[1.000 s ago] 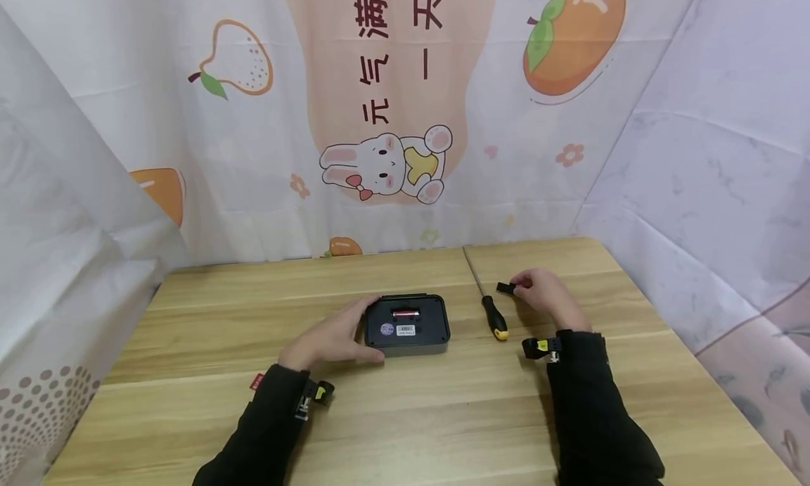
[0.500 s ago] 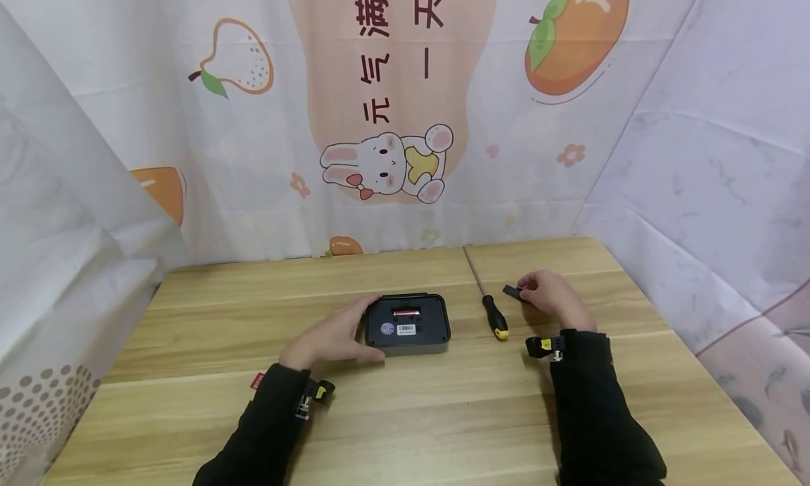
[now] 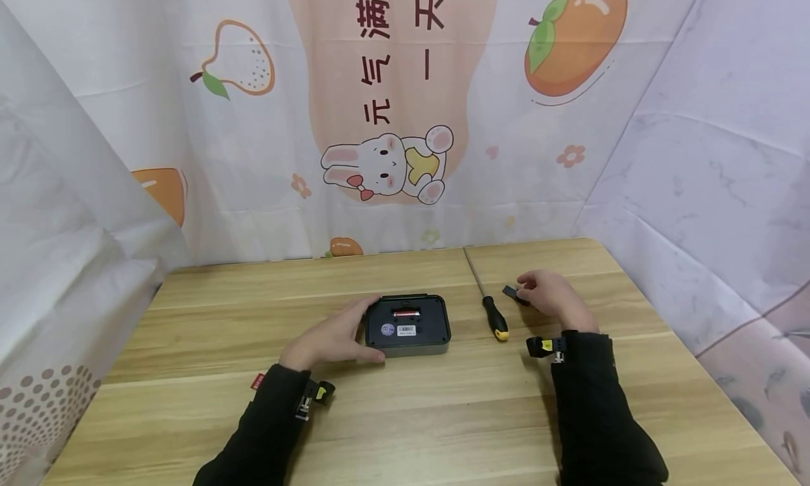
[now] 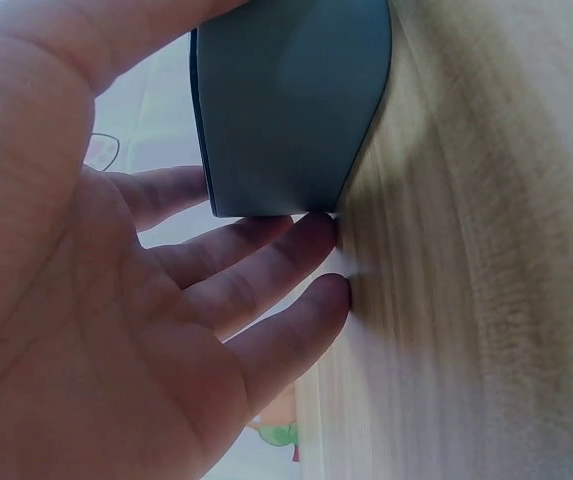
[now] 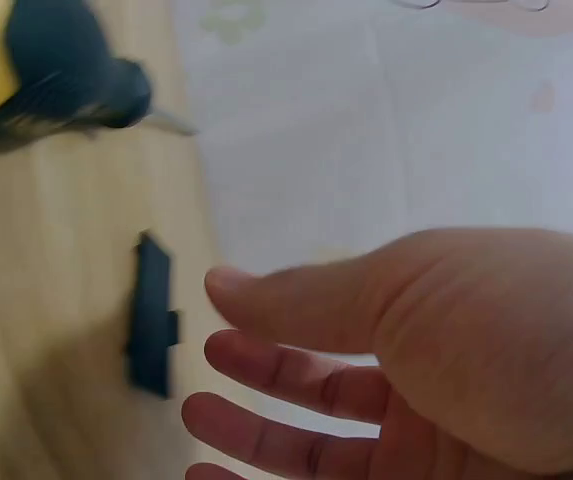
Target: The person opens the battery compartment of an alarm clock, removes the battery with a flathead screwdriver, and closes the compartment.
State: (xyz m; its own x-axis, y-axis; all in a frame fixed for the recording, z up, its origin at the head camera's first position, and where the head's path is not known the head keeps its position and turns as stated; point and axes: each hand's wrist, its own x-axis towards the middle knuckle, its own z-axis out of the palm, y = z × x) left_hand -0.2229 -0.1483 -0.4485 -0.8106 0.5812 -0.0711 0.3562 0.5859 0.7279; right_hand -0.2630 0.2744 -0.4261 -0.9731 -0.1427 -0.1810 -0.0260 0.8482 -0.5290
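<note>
A dark box-shaped device (image 3: 408,335) lies on the table, its black face up. A red battery (image 3: 406,314) sits in a recess in that face, with a white label and a round purple sticker below. My left hand (image 3: 332,337) holds the device's left end, thumb along the near side and fingers at the far corner. In the left wrist view, several fingers reach round the grey casing (image 4: 286,110). A small black battery cover (image 5: 152,318) lies on the wood, apart from my right hand (image 5: 466,350). That hand hovers beside the cover with relaxed, empty fingers.
Between the device and the cover lies a screwdriver (image 3: 494,318) with a black and yellow handle, its shaft pointing to the back. A printed curtain (image 3: 392,226) hangs right at the table's (image 3: 430,416) back edge.
My right hand has drawn the battery cover slightly right and nearer, turned it, and let go of it on the table. The left hand and the device stay put.
</note>
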